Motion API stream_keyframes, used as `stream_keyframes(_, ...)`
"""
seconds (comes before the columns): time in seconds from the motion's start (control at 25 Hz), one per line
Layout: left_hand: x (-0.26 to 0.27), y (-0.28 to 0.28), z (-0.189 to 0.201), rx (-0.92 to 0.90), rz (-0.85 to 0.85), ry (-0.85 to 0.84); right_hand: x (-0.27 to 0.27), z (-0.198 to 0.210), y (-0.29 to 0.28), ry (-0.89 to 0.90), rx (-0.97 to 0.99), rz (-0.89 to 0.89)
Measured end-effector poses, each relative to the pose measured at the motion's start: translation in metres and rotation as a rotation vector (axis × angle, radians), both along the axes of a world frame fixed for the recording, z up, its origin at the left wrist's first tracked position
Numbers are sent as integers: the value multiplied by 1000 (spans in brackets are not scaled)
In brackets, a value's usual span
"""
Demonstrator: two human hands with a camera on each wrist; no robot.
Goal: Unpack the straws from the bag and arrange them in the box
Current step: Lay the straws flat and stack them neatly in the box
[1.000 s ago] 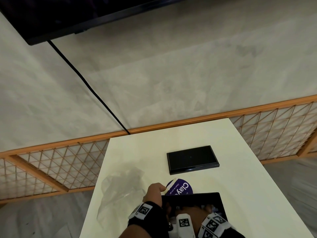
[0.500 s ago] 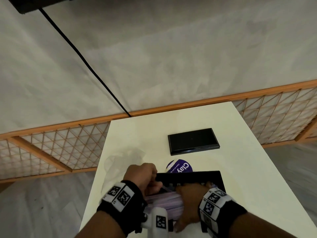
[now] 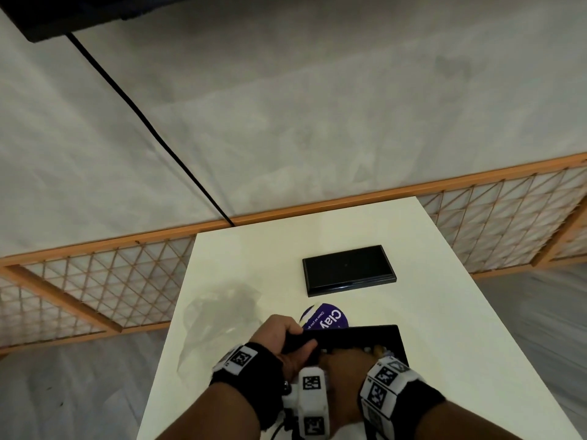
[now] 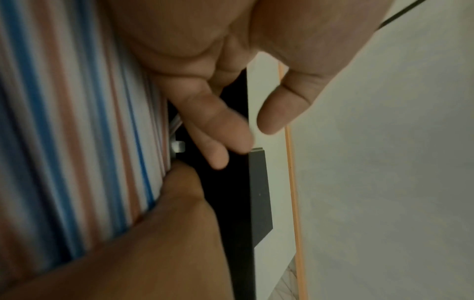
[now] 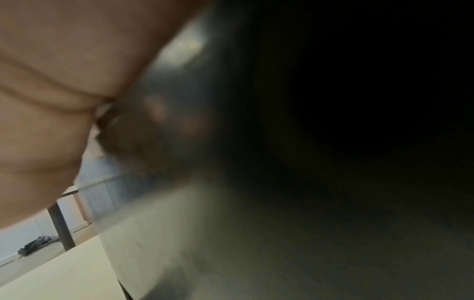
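A black box (image 3: 381, 336) lies at the table's near edge. My left hand (image 3: 286, 336) grips its far left corner, fingers curled over the wall (image 4: 259, 192) and thumb outside, as the left wrist view shows for the left hand (image 4: 254, 132). Striped blue, brown and white straws (image 4: 64, 142) lie packed inside the box. My right hand (image 3: 346, 360) reaches into the box and rests flat on the straws; in the left wrist view the right hand (image 4: 179, 223) covers their near part. The right wrist view is dark and blurred past the palm (image 5: 51, 101).
The clear plastic bag (image 3: 219, 315) lies crumpled left of the box. A purple round label (image 3: 327, 319) sits just behind the box, and the black lid (image 3: 349, 269) lies farther back on the white table (image 3: 444, 296). A wooden lattice rail (image 3: 95, 281) runs behind.
The straw bundle seen between my hands half a second ago is now covered by my right hand. My left hand has taken hold of the box's corner.
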State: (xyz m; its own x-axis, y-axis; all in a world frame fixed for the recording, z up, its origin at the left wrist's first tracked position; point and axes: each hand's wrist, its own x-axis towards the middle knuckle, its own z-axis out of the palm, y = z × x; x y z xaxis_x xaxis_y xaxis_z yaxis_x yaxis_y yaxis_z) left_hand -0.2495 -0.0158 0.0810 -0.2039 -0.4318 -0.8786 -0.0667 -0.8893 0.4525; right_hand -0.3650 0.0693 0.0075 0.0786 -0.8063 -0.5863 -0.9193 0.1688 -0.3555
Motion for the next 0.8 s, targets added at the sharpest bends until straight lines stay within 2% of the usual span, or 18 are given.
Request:
stream_keyframes(0.16, 3, -1, 2, -81, 48, -60, -2, 25, 11, -35, -101, 3)
stream_keyframes(0.4, 36, -14, 37, -458, 126, -209, -6, 46, 18, -16, -15, -44)
stream_keyframes(0.6, 63, -14, 35, -649, -7, -429, 0, 47, 18, -14, -5, -78)
stream_keyframes(0.72, 77, -15, 22, -692, -44, -489, 3, 49, 18, -20, 24, -75)
stream_keyframes(0.8, 87, -17, 19, -823, -248, -637, 4, 51, 17, -6, 43, -80)
